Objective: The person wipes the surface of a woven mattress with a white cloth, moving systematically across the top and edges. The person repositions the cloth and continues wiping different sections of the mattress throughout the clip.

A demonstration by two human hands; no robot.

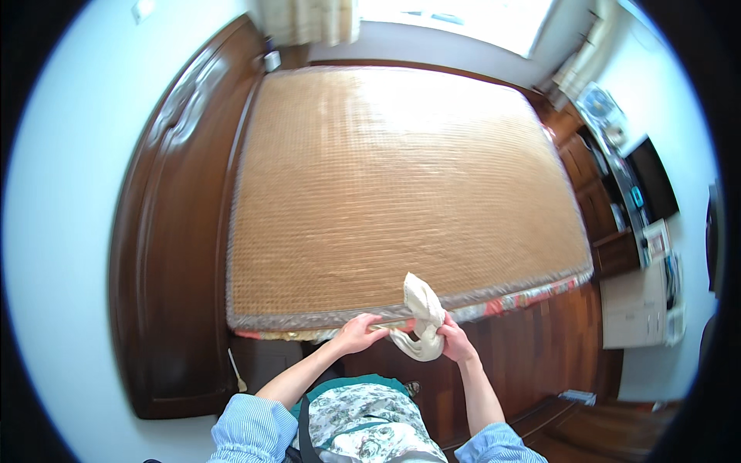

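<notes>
My right hand (458,341) is closed on a twisted cream cloth (426,307) near the front edge of the bed. One end of the cloth sticks up over the woven sleeping mat (399,191), and the rest loops down and across to the left. At the loop's left end is my left hand (358,334), its thumb and fingers near a thin part of the cloth; whether it grips it cannot be told. The mat has a grey fabric border and lies over a mattress with a colourful patterned side (509,303).
A dark wooden headboard (173,231) stands at the left. Along the right wall are wooden drawers (596,208) and a white cabinet (634,318). Wooden flooring (538,347) shows below the bed, and a curtain (312,20) hangs by the window.
</notes>
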